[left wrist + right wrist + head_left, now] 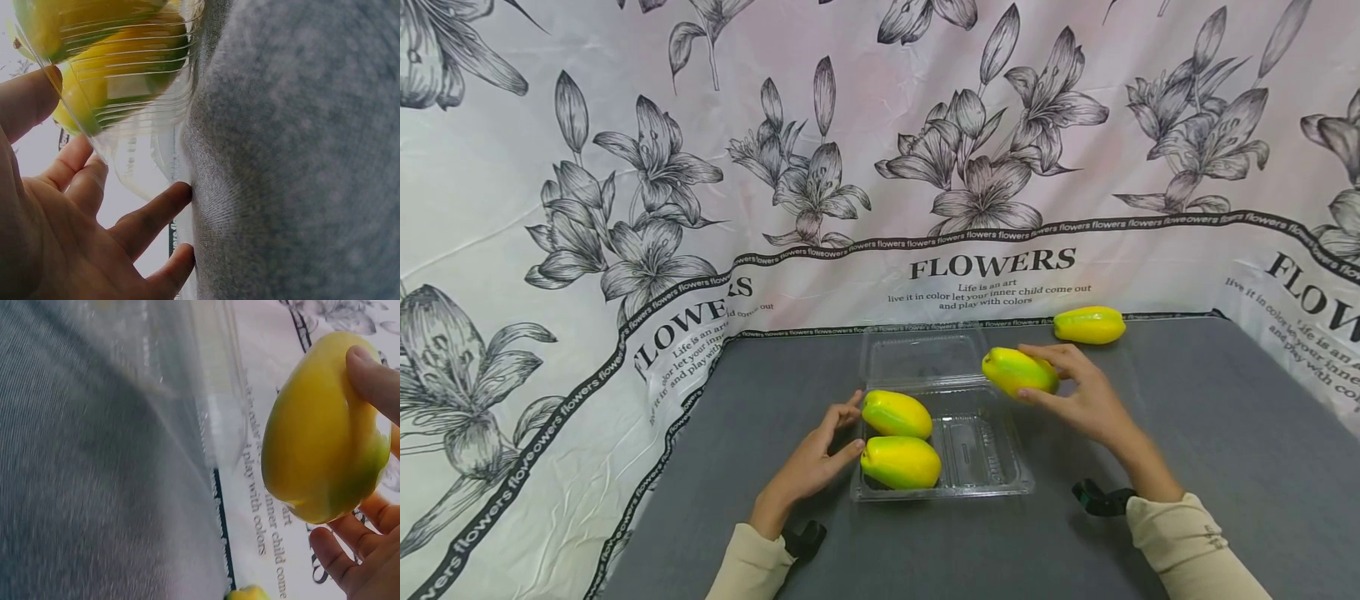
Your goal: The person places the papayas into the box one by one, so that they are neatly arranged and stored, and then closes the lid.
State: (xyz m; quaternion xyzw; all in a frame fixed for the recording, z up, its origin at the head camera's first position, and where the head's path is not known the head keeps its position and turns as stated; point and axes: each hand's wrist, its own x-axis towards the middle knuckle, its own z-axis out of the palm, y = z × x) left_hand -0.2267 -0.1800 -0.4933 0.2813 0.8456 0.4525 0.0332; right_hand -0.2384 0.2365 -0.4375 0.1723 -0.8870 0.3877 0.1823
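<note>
Head view: my right hand (1084, 393) grips a yellow-green fruit (1017, 372), long axis roughly crosswise, by the clear box (966, 450)'s back right corner — two more fruits (901, 463) lie leftward, nearer me. My left hand (809, 462), fingers extended, touches the box's left side. Backdrop (838, 287) reads "FLOWERS" — "Life is an art".

Yel-grn fruit (1017, 372) is held nr open clr box (966, 450) w/ 2 fruits (898, 415).
</note>
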